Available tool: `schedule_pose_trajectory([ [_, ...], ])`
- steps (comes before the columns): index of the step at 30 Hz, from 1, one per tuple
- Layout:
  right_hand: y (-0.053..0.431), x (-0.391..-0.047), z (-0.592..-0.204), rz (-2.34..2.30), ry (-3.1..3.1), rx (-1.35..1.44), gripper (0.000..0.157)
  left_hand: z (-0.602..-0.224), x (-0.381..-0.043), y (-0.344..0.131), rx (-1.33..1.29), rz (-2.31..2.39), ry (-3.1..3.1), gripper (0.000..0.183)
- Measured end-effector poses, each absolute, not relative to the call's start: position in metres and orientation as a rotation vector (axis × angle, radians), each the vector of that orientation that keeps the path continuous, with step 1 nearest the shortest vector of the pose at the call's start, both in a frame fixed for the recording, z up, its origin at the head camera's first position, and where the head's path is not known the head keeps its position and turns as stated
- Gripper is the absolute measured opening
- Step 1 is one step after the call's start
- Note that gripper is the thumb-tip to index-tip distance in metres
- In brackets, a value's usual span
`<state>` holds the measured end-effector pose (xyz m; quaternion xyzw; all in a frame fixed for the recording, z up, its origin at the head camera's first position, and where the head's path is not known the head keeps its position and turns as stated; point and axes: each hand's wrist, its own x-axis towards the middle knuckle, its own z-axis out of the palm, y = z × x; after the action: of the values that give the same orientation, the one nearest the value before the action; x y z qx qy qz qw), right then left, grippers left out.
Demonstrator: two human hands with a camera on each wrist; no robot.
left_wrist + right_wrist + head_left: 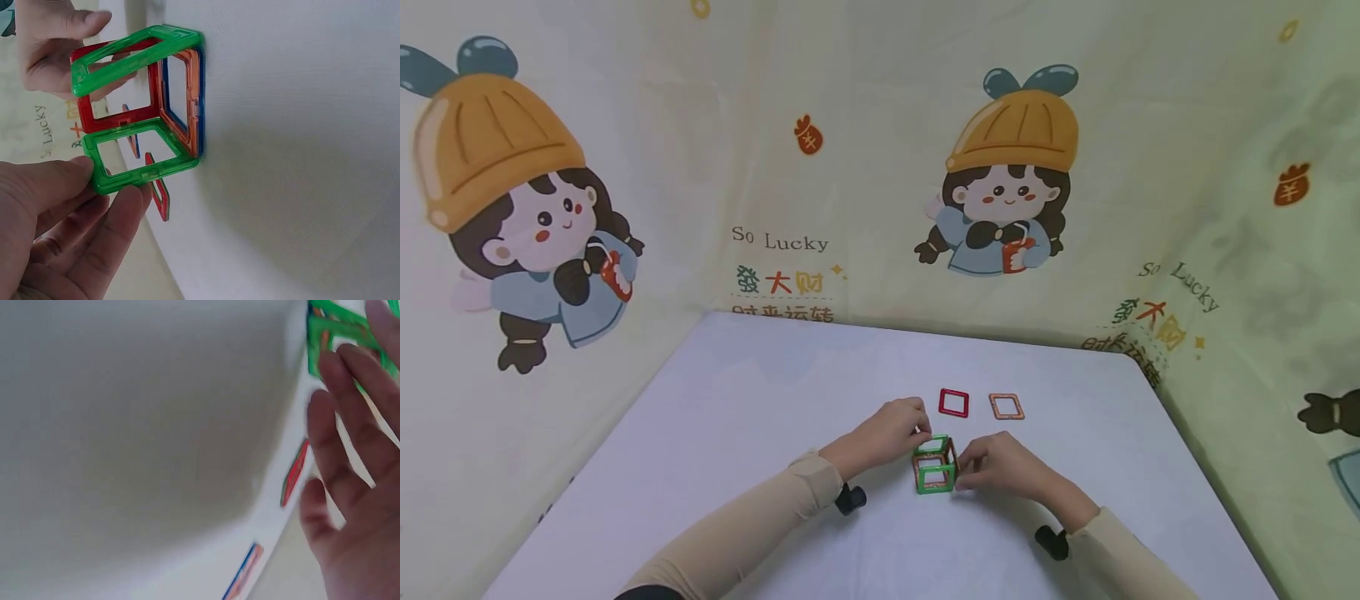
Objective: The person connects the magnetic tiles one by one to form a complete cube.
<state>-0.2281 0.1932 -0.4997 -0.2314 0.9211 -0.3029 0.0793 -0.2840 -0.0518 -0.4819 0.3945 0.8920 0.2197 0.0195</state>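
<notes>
A small box of square magnetic tile frames stands on the table. My left hand (891, 429) pinches the far green tile (147, 174) by its upper edge, between thumb and fingers. Opposite it stands another green tile (140, 59), leaning a little. A red tile (153, 87) forms the right side, and an orange tile (194, 94) with a blue underside lies flat as the base. Beside the red tile is my right hand (1007, 467), its fingers fairly straight in the right wrist view; whether they touch the tile I cannot tell.
Beyond the box, a loose red tile (942, 402) and a loose orange tile (1006, 417) lie flat on the white table (760, 392). A printed cloth (880, 208) hangs behind the table's far edge.
</notes>
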Motion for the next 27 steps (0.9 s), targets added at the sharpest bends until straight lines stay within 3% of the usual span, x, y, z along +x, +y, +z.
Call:
schedule_pose_trajectory([
  [5,0.202,-0.241,-0.496,-0.896,2.76,-0.655,0.017,-0.477,-0.284,-0.052,1.163,0.695,2.747,0.011],
  [12,0.195,-0.256,-0.5,-0.946,2.773,-0.66,0.033,-0.463,-0.295,-0.054,1.116,0.724,2.742,0.016],
  [27,0.193,-0.256,-0.508,-0.94,2.763,-0.658,0.025,-0.471,-0.331,-0.04,1.058,0.535,2.81,0.015],
])
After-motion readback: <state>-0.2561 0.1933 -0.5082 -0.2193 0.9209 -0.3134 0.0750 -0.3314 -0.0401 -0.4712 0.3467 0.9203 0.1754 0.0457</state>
